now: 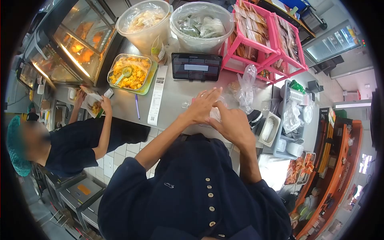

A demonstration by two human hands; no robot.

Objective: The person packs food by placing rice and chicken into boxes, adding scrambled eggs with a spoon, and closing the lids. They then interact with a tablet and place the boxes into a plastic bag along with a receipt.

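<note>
Close to the counter's front edge, my left hand (205, 106) reaches over a small clear plastic packet (215, 114), its fingers stretched out to the upper right. My right hand (233, 122) meets it from the other side, with thumb and forefinger closed on the packet. What the packet contains is mostly hidden under my hands. A bit of pink shows beside my left hand. Just beyond stands a dark tablet (197, 67) with a pale box on its screen. A knotted clear plastic bag (247, 90) sits to the right of my hands.
Left of the tablet lie a long printed receipt (157, 96), a purple pen (137, 106) and a tray of yellow food (130, 74). Two tubs (202, 44) and pink baskets (256, 50) line the back. A grey bin (282, 120) stands right. A co-worker (76, 140) handles food at left.
</note>
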